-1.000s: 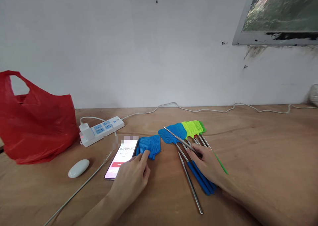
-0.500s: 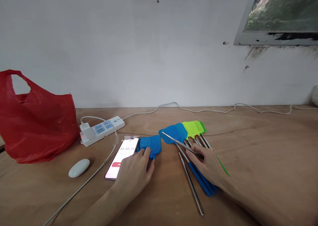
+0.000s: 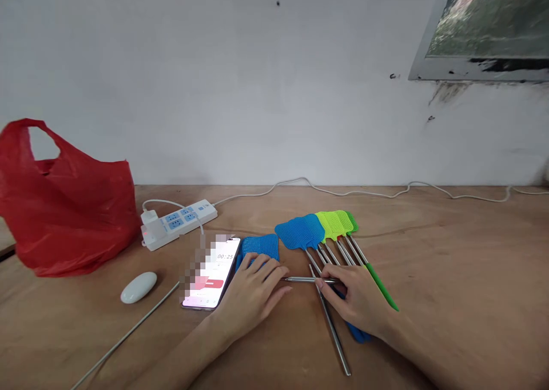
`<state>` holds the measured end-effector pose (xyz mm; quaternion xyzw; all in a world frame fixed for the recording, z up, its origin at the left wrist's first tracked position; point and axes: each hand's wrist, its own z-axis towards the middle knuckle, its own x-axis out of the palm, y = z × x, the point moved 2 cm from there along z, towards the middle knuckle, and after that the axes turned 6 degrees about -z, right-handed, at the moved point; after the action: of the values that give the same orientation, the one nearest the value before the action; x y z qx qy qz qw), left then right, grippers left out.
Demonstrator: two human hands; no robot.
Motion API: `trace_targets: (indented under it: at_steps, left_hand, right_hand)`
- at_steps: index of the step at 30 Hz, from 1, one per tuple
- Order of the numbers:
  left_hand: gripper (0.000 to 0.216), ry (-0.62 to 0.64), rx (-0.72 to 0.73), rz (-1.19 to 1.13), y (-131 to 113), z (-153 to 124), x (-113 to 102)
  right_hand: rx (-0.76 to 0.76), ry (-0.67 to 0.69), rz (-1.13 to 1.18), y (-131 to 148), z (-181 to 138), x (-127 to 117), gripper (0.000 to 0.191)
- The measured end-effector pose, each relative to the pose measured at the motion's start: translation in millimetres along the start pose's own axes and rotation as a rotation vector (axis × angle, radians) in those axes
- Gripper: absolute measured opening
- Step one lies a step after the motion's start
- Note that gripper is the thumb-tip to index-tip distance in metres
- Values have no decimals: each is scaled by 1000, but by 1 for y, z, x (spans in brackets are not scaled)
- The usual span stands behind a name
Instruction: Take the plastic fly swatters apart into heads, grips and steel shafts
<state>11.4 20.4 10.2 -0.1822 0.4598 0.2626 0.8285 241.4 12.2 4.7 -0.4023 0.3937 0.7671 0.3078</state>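
Left hand (image 3: pixel 252 290): no grip, palm flat, fingers spread, pinning blue swatter head (image 3: pixel 259 244) to tabletop (image 3: pixel 450 264). Right hand (image 3: pixel 358 301): fingertip grip pinched on thin metal rod (image 3: pixel 300 279), held level, tip toward left hand.

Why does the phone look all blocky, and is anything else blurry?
Head view: the phone is pixelated into squares on its left side; the swatters, the left hand and the rod in the right hand look sharp; light is soft, shadows faint.

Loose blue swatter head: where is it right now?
Head view, left of centre: the blue swatter head lies partly under the left hand, between the phone on its left and the fanned swatters on its right.
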Motion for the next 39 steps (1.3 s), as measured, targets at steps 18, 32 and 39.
trace_targets:
  at_steps: [18, 32, 39]
  left_hand:
    - [26, 92, -101, -92, -5, -5, 0]
    - [15, 218, -395, -419, -26, -20, -8]
    - [19, 197, -373, -440, -34, -25, -10]
  right_hand:
    - [-41, 57, 38, 3, 0, 2, 23]
    - [-70, 137, -139, 28, -22, -10, 17]
    - [30, 112, -132, 39, -32, -14, 18]
